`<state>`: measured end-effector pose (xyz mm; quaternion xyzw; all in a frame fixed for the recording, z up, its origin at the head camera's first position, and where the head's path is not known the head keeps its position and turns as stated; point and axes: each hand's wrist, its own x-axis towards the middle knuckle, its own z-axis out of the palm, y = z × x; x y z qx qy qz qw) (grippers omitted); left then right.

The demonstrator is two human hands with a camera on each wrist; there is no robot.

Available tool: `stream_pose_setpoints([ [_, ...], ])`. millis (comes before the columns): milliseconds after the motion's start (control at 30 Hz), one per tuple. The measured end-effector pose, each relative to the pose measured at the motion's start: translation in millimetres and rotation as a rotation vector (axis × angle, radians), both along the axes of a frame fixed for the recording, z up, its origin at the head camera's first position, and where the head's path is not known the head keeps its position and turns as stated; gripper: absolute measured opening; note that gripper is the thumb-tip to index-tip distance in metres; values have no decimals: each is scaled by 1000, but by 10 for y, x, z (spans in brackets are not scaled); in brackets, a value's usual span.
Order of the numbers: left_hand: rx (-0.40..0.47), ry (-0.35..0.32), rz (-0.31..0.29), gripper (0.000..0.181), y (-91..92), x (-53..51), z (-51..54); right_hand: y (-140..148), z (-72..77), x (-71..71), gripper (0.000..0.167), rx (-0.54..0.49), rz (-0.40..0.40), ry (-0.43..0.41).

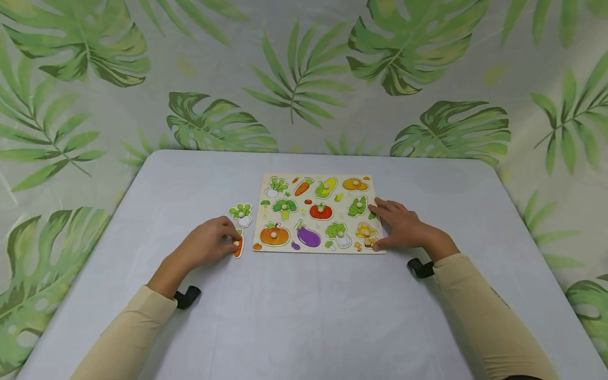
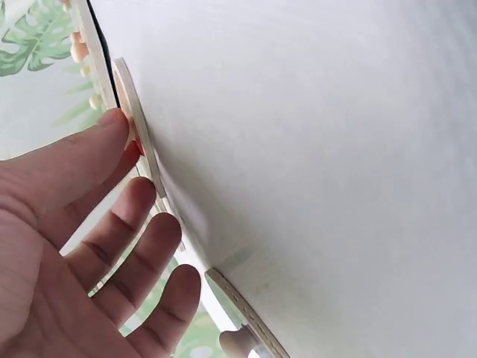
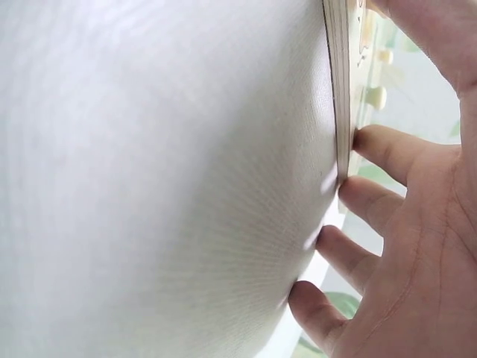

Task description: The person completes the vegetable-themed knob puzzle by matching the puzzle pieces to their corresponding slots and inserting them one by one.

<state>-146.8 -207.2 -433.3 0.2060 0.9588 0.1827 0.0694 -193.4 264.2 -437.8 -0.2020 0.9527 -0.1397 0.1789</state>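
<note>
My left hand (image 1: 211,243) pinches the orange carrot puzzle piece (image 1: 239,249) between thumb and forefinger, beside the puzzle board. In the left wrist view this piece (image 2: 141,123) appears edge-on at the fingertips, seemingly at the table surface. A turnip piece (image 1: 244,220) lies just beyond it. The wooden vegetable board (image 1: 258,244) lies flat, with several knobbed pieces seated in it. On its right edge rests my right hand (image 1: 404,226), fingers spread; the right wrist view shows fingertips touching the board's edge (image 3: 341,97) and the cloth.
White cloth covers the table (image 1: 304,311). Another wooden piece (image 2: 250,317) with a knob shows below my little finger in the left wrist view; its picture is hidden. A leaf-patterned curtain (image 1: 304,79) hangs behind the table.
</note>
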Motion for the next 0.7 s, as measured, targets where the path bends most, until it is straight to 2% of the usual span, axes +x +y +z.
stream_pose_setpoints([
  [433, 35, 3, -33, 12, 42, 24, 14, -28, 5, 9, 105, 6, -2, -17],
  [567, 127, 1, -52, 15, 69, 21, 88, -33, -2, -2, 105, 17, -1, -7],
  [700, 229, -27, -61, 14, 133, -25, 188, -29, -2, -10, 105, 27, -1, -1],
])
